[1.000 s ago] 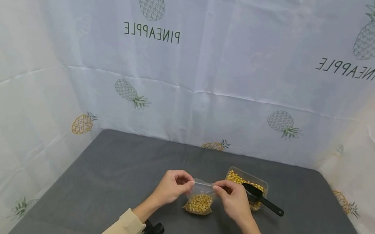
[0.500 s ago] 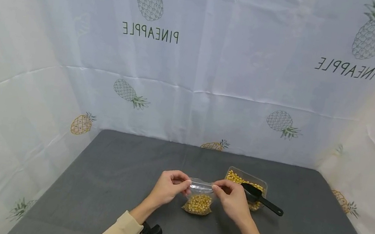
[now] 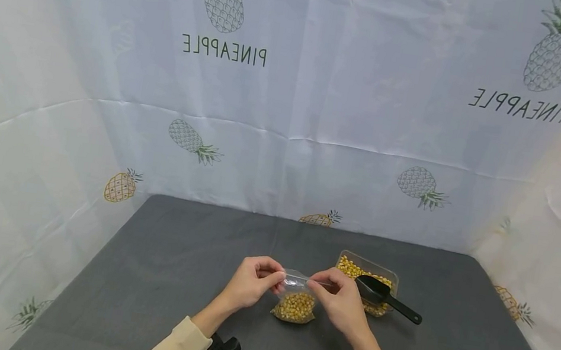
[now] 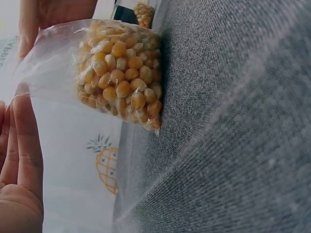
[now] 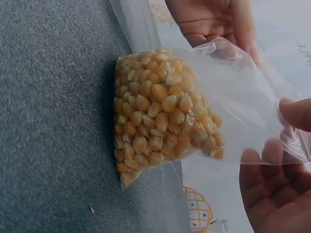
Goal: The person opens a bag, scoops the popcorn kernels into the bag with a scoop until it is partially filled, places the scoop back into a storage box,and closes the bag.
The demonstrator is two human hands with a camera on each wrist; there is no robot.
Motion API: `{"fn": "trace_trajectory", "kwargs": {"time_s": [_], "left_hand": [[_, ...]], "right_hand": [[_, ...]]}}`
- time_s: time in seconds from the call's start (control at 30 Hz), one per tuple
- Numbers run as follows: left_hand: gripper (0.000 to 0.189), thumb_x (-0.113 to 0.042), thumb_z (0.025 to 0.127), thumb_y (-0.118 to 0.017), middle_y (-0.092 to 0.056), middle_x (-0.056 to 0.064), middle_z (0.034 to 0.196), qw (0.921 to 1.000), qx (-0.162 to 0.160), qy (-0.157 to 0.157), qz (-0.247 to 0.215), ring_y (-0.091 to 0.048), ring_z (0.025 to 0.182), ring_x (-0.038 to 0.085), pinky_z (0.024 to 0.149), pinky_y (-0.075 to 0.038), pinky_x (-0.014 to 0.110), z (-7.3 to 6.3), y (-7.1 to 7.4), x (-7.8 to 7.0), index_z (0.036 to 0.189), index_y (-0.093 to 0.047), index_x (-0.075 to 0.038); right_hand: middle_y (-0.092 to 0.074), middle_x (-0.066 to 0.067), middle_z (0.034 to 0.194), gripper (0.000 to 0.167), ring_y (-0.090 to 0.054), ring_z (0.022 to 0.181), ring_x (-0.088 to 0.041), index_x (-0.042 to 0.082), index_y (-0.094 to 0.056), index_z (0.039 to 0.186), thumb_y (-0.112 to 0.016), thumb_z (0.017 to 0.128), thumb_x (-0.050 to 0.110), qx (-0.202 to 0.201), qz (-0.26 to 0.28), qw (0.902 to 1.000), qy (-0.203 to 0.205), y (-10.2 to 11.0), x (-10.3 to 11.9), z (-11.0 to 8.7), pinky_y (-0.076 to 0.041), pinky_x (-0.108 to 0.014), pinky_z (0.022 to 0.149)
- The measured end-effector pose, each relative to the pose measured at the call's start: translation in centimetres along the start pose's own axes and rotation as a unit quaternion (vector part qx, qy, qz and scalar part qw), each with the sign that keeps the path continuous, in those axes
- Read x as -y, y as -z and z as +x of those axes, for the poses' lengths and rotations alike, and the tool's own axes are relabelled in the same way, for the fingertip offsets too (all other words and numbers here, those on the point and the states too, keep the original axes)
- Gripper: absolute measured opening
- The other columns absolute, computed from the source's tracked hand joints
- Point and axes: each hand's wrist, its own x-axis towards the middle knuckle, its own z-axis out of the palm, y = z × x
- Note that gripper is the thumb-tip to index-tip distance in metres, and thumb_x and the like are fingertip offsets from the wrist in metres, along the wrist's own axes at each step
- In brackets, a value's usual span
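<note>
A clear zip bag (image 3: 294,307) of yellow corn kernels stands upright on the grey table between the hands. At its top left corner my left hand (image 3: 251,283) pinches the plastic between thumb and fingers. My right hand (image 3: 342,301) pinches the top edge further right, thumb on the near side. The kernels (image 4: 121,73) fill the lower part of the bag, and its upper part is bare film. In the right wrist view the bag (image 5: 160,111) rests its base on the cloth, with the film stretched between both hands. Whether the zip is sealed cannot be told.
Behind the right hand stands a clear plastic tub (image 3: 392,272) of corn kernels. A black scoop (image 3: 377,291) lies across it, its handle jutting out to the right. A pineapple-print curtain (image 3: 292,93) hangs behind the table (image 3: 184,245). Both wrists carry black mounts.
My right hand has slid left along the bag's top edge, toward the left hand. The left hand shifted slightly left and keeps its pinch. More of the scoop shows.
</note>
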Motion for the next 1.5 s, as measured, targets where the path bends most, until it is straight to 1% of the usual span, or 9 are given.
{"fn": "trace_trajectory", "kwargs": {"time_s": [0.27,0.43,0.53,0.7,1.0,1.13,1.27,1.37,1.5], "left_hand": [[0.013,-0.003,0.098,-0.066,-0.068,0.026,0.083,0.9999,0.003,-0.006,0.008,-0.07,0.069,0.016,0.066,-0.058,0.051,0.2,-0.3,-0.1,0.098,-0.067,0.01],[0.013,-0.003,0.099,-0.065,-0.067,0.026,0.084,0.9999,0.008,-0.01,0.01,-0.07,0.069,0.021,0.066,-0.058,0.053,0.2,-0.4,-0.1,0.099,-0.066,0.01],[0.014,-0.004,0.099,-0.065,-0.067,0.025,0.084,0.9998,0.008,-0.01,0.012,-0.07,0.069,0.019,0.066,-0.057,0.055,0.2,-0.5,0.0,0.099,-0.066,0.01],[0.012,-0.004,0.1,-0.065,-0.068,0.023,0.083,0.9998,0.006,-0.015,0.014,-0.07,0.069,0.014,0.065,-0.059,0.047,0.2,-0.4,0.0,0.099,-0.067,0.008],[0.012,-0.004,0.1,-0.064,-0.068,0.024,0.082,0.9997,0.003,-0.018,0.015,-0.07,0.068,0.018,0.066,-0.06,0.041,0.3,-0.5,0.0,0.099,-0.067,0.007],[0.011,-0.004,0.1,-0.064,-0.068,0.024,0.081,0.9997,0.003,-0.017,0.017,-0.07,0.068,0.017,0.066,-0.06,0.039,0.3,-0.4,-0.1,0.099,-0.067,0.007],[0.011,-0.003,0.1,-0.063,-0.067,0.024,0.081,0.9995,0.0,-0.024,0.019,-0.069,0.068,0.021,0.065,-0.059,0.039,0.4,-0.3,0.0,0.099,-0.067,0.007],[0.011,-0.001,0.1,-0.062,-0.066,0.025,0.081,0.9992,-0.003,-0.036,0.019,-0.068,0.067,0.027,0.064,-0.059,0.04,0.5,-0.3,0.1,0.099,-0.065,0.01],[0.012,0.0,0.1,-0.061,-0.064,0.026,0.079,0.9988,-0.011,-0.046,0.017,-0.066,0.065,0.031,0.063,-0.059,0.038,0.4,-0.3,0.0,0.099,-0.063,0.012]], "right_hand": [[-0.066,-0.001,0.085,0.001,-0.061,0.069,-0.013,0.011,-0.078,0.092,-0.077,0.091,0.011,-0.014,-0.028,0.9994,0.015,0.2,-0.2,0.1,-0.052,-0.028,0.061],[-0.068,-0.002,0.086,0.007,-0.062,0.068,-0.013,0.009,-0.077,0.091,-0.078,0.091,0.015,-0.006,-0.032,0.9995,-0.005,0.6,-0.1,0.2,-0.051,-0.028,0.059],[-0.069,-0.004,0.087,0.003,-0.064,0.071,-0.013,0.009,-0.077,0.092,-0.078,0.091,0.012,-0.001,-0.038,0.999,-0.023,0.9,0.0,0.2,-0.052,-0.028,0.061],[-0.07,-0.004,0.087,0.004,-0.062,0.07,-0.013,0.008,-0.078,0.094,-0.077,0.091,0.011,-0.002,-0.053,0.9974,-0.05,1.5,0.0,0.3,-0.05,-0.028,0.061],[-0.07,-0.006,0.088,0.01,-0.066,0.074,-0.016,0.005,-0.078,0.096,-0.077,0.092,0.014,0.014,-0.042,0.9968,-0.066,2.7,0.0,0.4,-0.053,-0.03,0.067],[-0.071,-0.006,0.086,0.013,-0.068,0.076,-0.019,0.005,-0.077,0.099,-0.076,0.093,0.016,0.023,-0.029,0.9957,-0.085,3.2,-0.2,0.4,-0.055,-0.033,0.072],[-0.072,-0.009,0.086,0.017,-0.07,0.078,-0.022,0.003,-0.077,0.102,-0.075,0.094,0.017,0.033,0.003,0.9944,-0.1,3.5,-0.5,0.5,-0.057,-0.043,0.079],[-0.072,-0.013,0.088,0.021,-0.07,0.079,-0.024,-0.001,-0.075,0.105,-0.075,0.094,0.017,0.042,0.034,0.9935,-0.1,3.7,-0.9,0.5,-0.057,-0.05,0.082],[-0.071,-0.012,0.087,0.026,-0.07,0.078,-0.023,-0.008,-0.072,0.106,-0.072,0.096,0.015,0.052,0.077,0.9924,-0.081,3.7,-1.1,0.6,-0.058,-0.048,0.08]]}}
